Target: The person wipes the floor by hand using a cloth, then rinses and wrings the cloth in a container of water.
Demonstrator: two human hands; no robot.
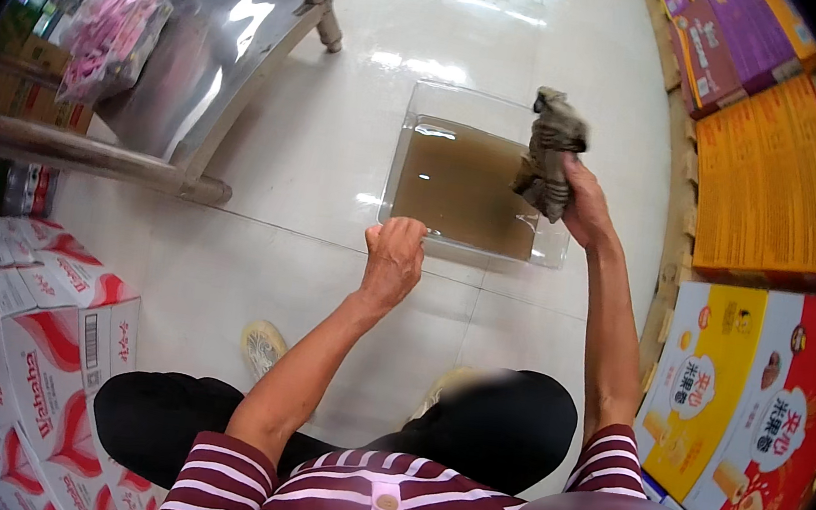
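Observation:
A clear plastic tub (486, 99) of murky brown water (461, 182) rests on the floor before me. My right hand (587, 204) holds a wet-looking, crumpled grey-brown rag (557, 151) above the tub's right side. The rag hangs in folds and hides part of the rim. At the tub's near left corner, my left hand (393, 265) is closed with its fingers curled over the rim. Its fingertips are hidden from this angle.
A metal-framed stand with a shiny steel shelf (200, 57) is at the left, bearing a bag of pink items (112, 36). Red-and-white cartons (41, 357) are stacked at lower left. Snack boxes (772, 176) line the right on a wooden pallet (687, 189). Pale floor tiles (287, 256) lie between.

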